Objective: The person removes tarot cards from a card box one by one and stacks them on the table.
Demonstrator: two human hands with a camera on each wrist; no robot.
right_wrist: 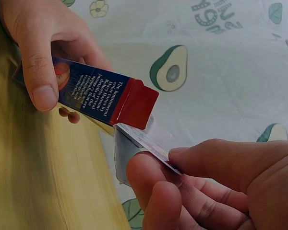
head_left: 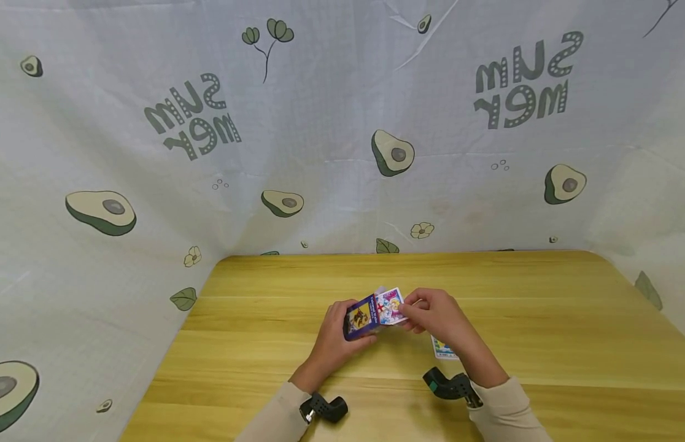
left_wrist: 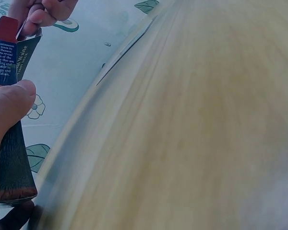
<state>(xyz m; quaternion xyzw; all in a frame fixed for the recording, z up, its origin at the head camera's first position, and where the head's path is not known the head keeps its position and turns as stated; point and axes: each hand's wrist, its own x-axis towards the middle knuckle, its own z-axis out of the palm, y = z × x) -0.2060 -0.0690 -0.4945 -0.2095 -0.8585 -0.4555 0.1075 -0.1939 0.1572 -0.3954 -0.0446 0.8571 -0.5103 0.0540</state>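
Note:
In the head view my left hand [head_left: 332,339] grips a small blue card box [head_left: 360,318] around its sides, tilted above the table. A colourful picture card [head_left: 389,306] sticks out of the box's open end. My right hand [head_left: 439,314] pinches that card by its outer edge, thumb on its face and fingers behind. The right wrist view shows the box's red end flap [right_wrist: 138,104] folded out beside the card. Another card [head_left: 444,350] lies on the table, partly hidden below my right wrist.
The yellow wooden table [head_left: 254,362] spreads out under both hands. Behind it and at the sides hangs a white cloth [head_left: 331,123] printed with avocados. A black camera [head_left: 327,407] is strapped to the left wrist and another camera [head_left: 450,385] to the right.

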